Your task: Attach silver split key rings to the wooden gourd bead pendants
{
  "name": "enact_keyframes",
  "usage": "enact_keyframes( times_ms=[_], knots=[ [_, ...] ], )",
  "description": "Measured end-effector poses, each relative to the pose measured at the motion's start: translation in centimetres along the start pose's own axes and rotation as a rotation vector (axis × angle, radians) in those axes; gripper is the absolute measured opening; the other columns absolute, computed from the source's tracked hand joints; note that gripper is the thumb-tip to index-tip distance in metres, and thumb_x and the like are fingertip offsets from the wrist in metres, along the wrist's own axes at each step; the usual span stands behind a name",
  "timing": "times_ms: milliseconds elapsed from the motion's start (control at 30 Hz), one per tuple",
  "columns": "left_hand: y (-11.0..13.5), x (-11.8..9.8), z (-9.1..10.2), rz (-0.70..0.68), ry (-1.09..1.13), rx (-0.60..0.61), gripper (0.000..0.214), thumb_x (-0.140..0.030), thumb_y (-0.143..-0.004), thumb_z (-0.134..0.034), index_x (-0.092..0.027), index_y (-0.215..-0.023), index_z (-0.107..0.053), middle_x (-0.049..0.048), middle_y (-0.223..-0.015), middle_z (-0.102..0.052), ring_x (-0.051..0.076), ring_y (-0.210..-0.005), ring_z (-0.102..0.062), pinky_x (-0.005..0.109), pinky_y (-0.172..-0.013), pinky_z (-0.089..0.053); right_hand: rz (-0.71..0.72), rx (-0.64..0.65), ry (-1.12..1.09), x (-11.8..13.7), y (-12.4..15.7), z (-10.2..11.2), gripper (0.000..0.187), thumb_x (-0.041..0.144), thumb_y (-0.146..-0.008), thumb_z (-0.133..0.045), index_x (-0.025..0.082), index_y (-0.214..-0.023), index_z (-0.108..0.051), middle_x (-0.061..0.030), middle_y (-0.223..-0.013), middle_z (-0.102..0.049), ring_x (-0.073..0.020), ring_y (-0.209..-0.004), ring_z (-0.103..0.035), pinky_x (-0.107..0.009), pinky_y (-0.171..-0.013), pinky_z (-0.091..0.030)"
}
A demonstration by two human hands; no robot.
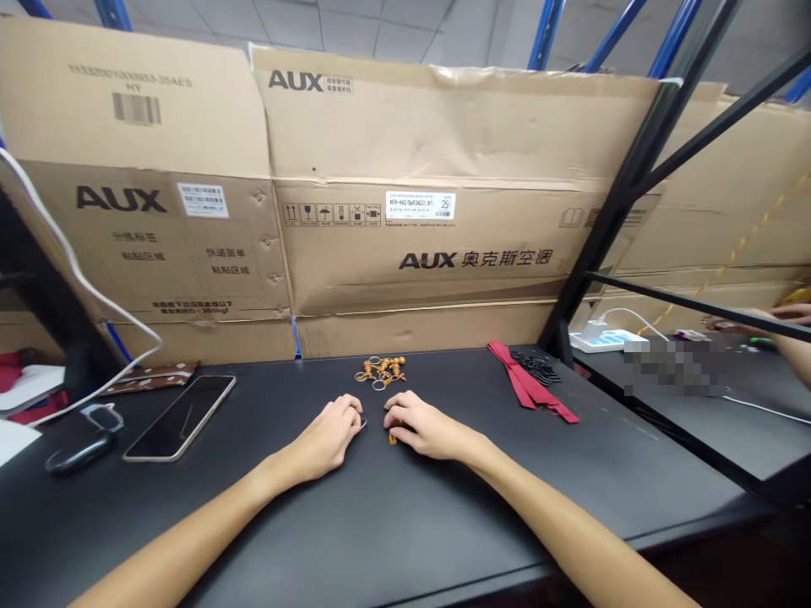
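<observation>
Low over the black table, my left hand [333, 432] is closed, with a small metal ring [363, 424] showing at its fingertips. To its right, my right hand [426, 425] has its fingers curled together around a small amber-coloured piece [392, 438], mostly hidden under them. A gap separates the two hands. Just beyond them lies a little pile of keychains [383, 370] with amber-brown beads and metal rings. Off to the right rest red fabric strips [529, 387], crossed over each other, beside a heap of black cords [537, 367].
At left lie a phone [183, 418], a dark rounded case [80, 453] and a brown patterned pouch [152, 376]. A white cable [95, 291] hangs there. Cardboard [418, 279] walls the back. Past a black frame [608, 224] are a power strip [605, 338] and another person's hand [795, 312].
</observation>
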State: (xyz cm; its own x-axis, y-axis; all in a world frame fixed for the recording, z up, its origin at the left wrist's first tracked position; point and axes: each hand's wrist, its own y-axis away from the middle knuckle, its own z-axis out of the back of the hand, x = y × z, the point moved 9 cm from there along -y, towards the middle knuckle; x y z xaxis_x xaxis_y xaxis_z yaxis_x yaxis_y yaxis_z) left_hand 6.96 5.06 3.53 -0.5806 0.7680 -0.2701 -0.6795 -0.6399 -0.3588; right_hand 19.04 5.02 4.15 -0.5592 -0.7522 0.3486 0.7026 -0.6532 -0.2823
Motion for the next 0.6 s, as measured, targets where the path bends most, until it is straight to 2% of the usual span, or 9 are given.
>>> enact_keyframes(
  times_ms=[200, 467, 600],
  knots=[
    [-0.05, -0.07, 0.35, -0.007, 0.024, -0.039, 0.023, -0.019, -0.096, -0.033, -0.019, -0.080, -0.049, 0.0093, -0.104, -0.055, 0.020, -0.090, -0.054, 0.037, -0.084, -0.045, 0.019, 0.072, 0.089, 0.57, -0.15, -0.22, 0.014, 0.012, -0.089, -0.049, 0.018, -0.093, -0.061, -0.0088, -0.104, -0.056, -0.0202, -0.093, -0.049, -0.035, -0.086, -0.047],
    [-0.04, -0.01, 0.10, -0.006, 0.012, -0.011, 0.023, -0.019, -0.097, -0.031, -0.019, -0.080, -0.048, 0.0091, -0.106, -0.053, 0.020, -0.092, -0.053, 0.038, -0.085, -0.043, 0.039, 0.135, -0.075, 0.42, 0.17, -0.61, 0.021, 0.004, -0.082, -0.048, 0.019, -0.094, -0.057, -0.0074, -0.106, -0.053, -0.0192, -0.099, -0.049, -0.033, -0.089, -0.047],
    [-0.10, -0.05, 0.16, -0.006, 0.016, -0.019, 0.024, -0.019, -0.097, -0.032, -0.019, -0.080, -0.048, 0.0083, -0.105, -0.053, 0.019, -0.090, -0.053, 0.038, -0.085, -0.043, 0.012, 0.167, -0.112, 0.29, 0.13, -0.67, 0.017, 0.005, -0.078, -0.054, 0.018, -0.089, -0.058, -0.0073, -0.105, -0.052, -0.0188, -0.097, -0.050, -0.032, -0.087, -0.047]
  ],
)
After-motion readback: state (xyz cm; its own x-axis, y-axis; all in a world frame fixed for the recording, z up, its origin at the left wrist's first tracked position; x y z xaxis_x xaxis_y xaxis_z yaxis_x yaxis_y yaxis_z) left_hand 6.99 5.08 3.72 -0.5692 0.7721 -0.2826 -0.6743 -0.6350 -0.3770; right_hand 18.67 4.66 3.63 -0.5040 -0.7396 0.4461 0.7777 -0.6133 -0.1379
